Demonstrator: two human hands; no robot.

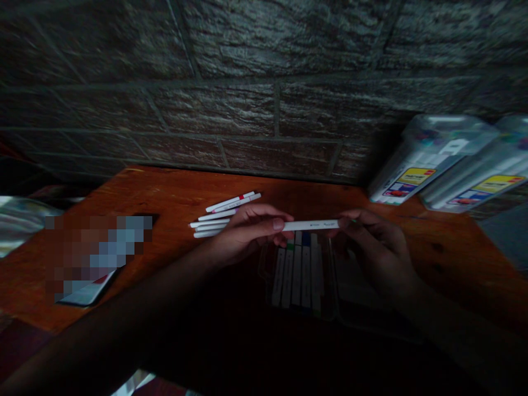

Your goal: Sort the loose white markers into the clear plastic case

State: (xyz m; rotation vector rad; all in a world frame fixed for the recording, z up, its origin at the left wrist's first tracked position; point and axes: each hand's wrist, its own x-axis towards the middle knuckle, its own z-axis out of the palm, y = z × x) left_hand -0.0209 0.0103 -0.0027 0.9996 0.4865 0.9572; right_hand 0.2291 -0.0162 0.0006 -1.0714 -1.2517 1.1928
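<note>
A white marker [311,225] lies level between my two hands, with small dark print along its barrel. My left hand [247,228] pinches its left end between thumb and fingers. At the other end, the fingers of my right hand [377,239] close round the tip, where a bit of green shows. Below them, an open clear case [332,275] holds several white markers [296,275] in a row, some with green or blue bands. Behind my left hand, several loose white markers [231,204] rest on the wooden table, partly hidden by that hand.
Two clear plastic cases [406,165] with yellow labels stand at the back right against the brick wall [247,110]. A phone [88,286], partly blurred out, lies on the left of the wooden table [165,192]. Deep shadow covers the front.
</note>
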